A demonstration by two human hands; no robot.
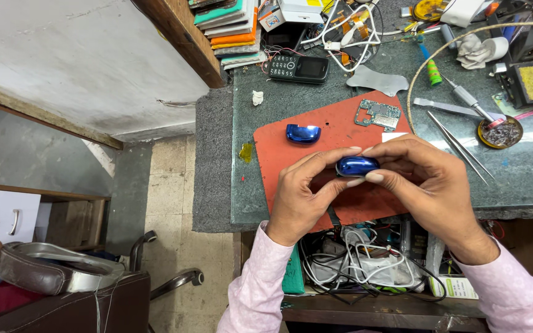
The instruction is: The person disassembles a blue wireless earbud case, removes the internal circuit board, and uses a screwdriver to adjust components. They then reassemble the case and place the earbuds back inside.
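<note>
Both our hands, left hand and right hand, pinch the glossy blue shell by its ends over the red mat near its front edge. We judge it light, stiff, slippery plastic; we would grip its rims.

Shell piece between both hands above mat; second piece left, circuit board behind.

Black phone, circuit board, tweezers, cables
</note>
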